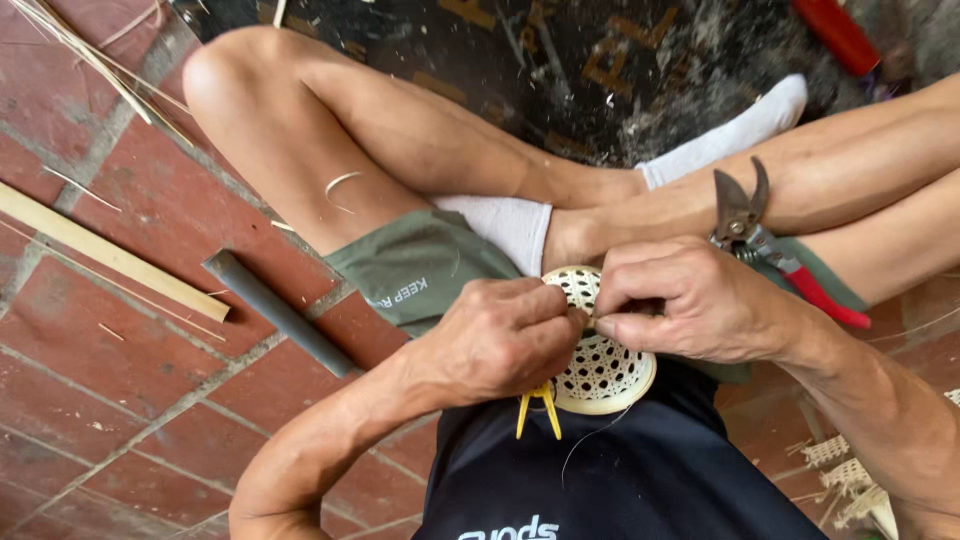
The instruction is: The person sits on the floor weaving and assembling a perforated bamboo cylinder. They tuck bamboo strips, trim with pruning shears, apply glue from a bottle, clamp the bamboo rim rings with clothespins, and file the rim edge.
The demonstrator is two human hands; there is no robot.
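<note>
I sit cross-legged and hold a small round openwork woven disc [603, 372], cream coloured, over my lap. My left hand [495, 340] grips its left edge. My right hand [690, 300] pinches its top rim, and the fingertips of both hands meet there on a thin strand. Two yellow prongs [538, 408] stick out below my left hand. Red-handled pruning shears [760, 235] lie against the back of my right hand on my leg; whether that hand holds them is unclear.
On the red brick floor to the left lie a grey pipe [280, 315], a flat bamboo slat [110, 255] and thin cane strips [90, 60]. A dark mat [560, 50] lies beyond my legs with a red tool [840, 35]. Small woven pieces [850, 470] are at the lower right.
</note>
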